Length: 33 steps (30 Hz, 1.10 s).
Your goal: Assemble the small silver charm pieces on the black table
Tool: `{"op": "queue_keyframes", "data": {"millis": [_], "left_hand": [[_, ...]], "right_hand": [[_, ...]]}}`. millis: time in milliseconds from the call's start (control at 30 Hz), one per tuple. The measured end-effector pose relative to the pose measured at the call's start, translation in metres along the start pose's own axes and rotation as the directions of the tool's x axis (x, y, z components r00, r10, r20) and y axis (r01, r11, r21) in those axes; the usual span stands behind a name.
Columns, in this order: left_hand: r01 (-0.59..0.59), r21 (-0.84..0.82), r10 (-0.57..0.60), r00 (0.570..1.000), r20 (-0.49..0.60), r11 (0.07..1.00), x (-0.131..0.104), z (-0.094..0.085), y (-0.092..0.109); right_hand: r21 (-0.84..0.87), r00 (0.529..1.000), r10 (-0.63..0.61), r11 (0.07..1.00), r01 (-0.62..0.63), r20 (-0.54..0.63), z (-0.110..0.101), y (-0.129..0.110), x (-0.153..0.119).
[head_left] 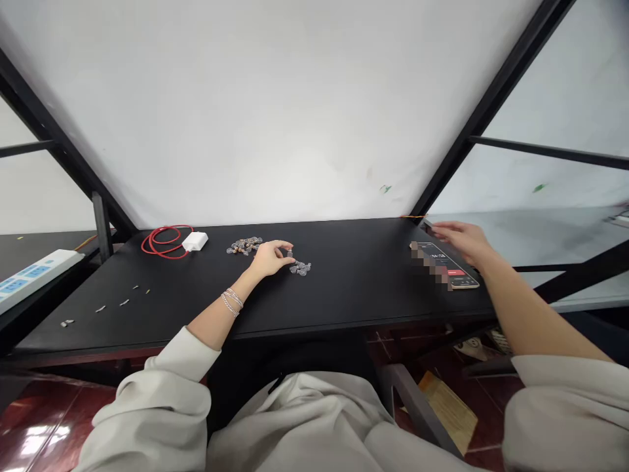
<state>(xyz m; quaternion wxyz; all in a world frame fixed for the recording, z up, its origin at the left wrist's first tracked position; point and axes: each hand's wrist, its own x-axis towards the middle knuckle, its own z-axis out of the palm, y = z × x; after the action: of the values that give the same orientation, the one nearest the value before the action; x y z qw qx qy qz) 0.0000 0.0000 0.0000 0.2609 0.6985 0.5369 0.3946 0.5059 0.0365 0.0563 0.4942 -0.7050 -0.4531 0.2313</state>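
small clear pieces (pixel 301 269) are gathered in a loose cluster on the black desk (pixel 354 295), just beside the left hand (pixel 268 259), by which another clear piece (pixel 289 254) is pinched between thumb and forefinger. a larger pile (pixel 244 246) of clear and brownish pieces is seen just left of that hand. the right hand (pixel 464 239) is held by the phone (pixel 464 282); whether anything is gripped at its fingertips cannot be told. a white charger (pixel 195 241) with a red cable (pixel 152 244) is set farther left.

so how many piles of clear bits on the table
2: the larger pile left of the left hand, the smaller pile just right of it. The hand may hide more.
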Motion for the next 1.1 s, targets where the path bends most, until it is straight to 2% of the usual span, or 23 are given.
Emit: {"op": "queue_keyframes", "data": {"millis": [33,100,167,267,300,367,400,467,567,633,800,933,1100], "left_hand": [[0.007,0.015,-0.007,1.0,-0.005,1.0,0.0,0.0,0.0],[0.011,0.018,-0.011,1.0,-0.019,1.0,0.0,-0.001,0.001],[0.007,-0.002,-0.007,0.999,-0.038,1.0,0.0,-0.002,0.003],[0.003,-0.023,-0.004,0.998,-0.064,1.0,0.0,-0.001,0.002],[0.007,-0.032,-0.009,0.998,-0.062,0.999,0.0,-0.001,0.002],[0.024,-0.054,-0.027,0.999,-0.04,0.998,0.001,0.001,-0.001],[0.032,-0.065,-0.034,0.999,-0.027,0.997,0.002,0.001,-0.002],[0.04,-0.079,-0.041,0.999,-0.012,0.996,0.004,0.002,-0.003],[0.048,-0.087,-0.05,0.998,-0.024,0.995,0.006,0.0,-0.003],[0.051,-0.09,-0.055,0.998,-0.041,0.995,0.008,-0.003,-0.004],[0.045,-0.089,-0.055,0.991,-0.118,0.995,0.013,-0.018,-0.011],[0.059,-0.115,-0.084,0.971,-0.223,0.992,0.02,-0.035,-0.025],[0.12,-0.102,-0.143,0.957,-0.254,0.987,0.026,-0.052,-0.039]], "right_hand": [[-0.022,0.994,-0.09,0.996,0.092,0.068,0.015,-0.015,-0.008],[-0.036,0.949,-0.21,0.974,0.224,0.234,0.05,-0.043,-0.028],[0.053,0.854,-0.345,0.934,0.353,0.389,0.09,-0.066,-0.051],[0.177,0.682,-0.47,0.872,0.456,0.56,0.15,-0.09,-0.083],[0.207,0.638,-0.491,0.859,0.468,0.594,0.169,-0.096,-0.091],[0.254,0.586,-0.507,0.85,0.461,0.632,0.201,-0.101,-0.105],[0.271,0.581,-0.506,0.853,0.446,0.637,0.216,-0.1,-0.109],[0.311,0.606,-0.479,0.876,0.368,0.634,0.239,-0.093,-0.115],[0.347,0.715,-0.374,0.918,0.193,0.591,0.261,-0.072,-0.117],[0.359,0.742,-0.329,0.925,0.127,0.585,0.265,-0.06,-0.116],[0.395,0.716,-0.33,0.915,0.082,0.616,0.262,-0.05,-0.112],[0.388,0.726,-0.304,0.92,0.055,0.617,0.26,-0.052,-0.113],[0.372,0.718,-0.298,0.926,0.058,0.629,0.258,-0.056,-0.118]]}}
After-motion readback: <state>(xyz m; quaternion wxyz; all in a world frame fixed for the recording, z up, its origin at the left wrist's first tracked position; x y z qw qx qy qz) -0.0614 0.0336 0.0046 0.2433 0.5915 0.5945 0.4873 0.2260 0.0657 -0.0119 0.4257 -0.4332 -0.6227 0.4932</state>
